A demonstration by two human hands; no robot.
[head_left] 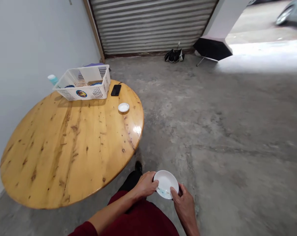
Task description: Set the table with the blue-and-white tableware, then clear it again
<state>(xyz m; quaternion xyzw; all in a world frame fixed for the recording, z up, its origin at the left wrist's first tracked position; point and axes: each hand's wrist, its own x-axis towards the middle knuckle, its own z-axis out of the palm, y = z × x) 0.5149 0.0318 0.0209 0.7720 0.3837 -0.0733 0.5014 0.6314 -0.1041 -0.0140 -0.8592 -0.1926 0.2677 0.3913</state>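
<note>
A small white plate [166,181] with a bluish pattern near its lower rim is held in front of my body, away from the table and above the floor. My left hand [146,183] grips its left edge, thumb on the upper face. On the opposite side, my right hand [184,201] pinches the lower right rim with the thumb over the inside. The fingers beneath the plate are mostly hidden. A smaller white dish [123,107] sits on the round wooden table [89,147], near its right edge, well apart from both hands.
A white plastic basket [89,93] with items inside stands at the table's back, with a black phone [116,90] beside it. Behind the basket is a blue-and-white container [53,79]. Farther off are umbrellas [212,49] and a metal shutter [150,26].
</note>
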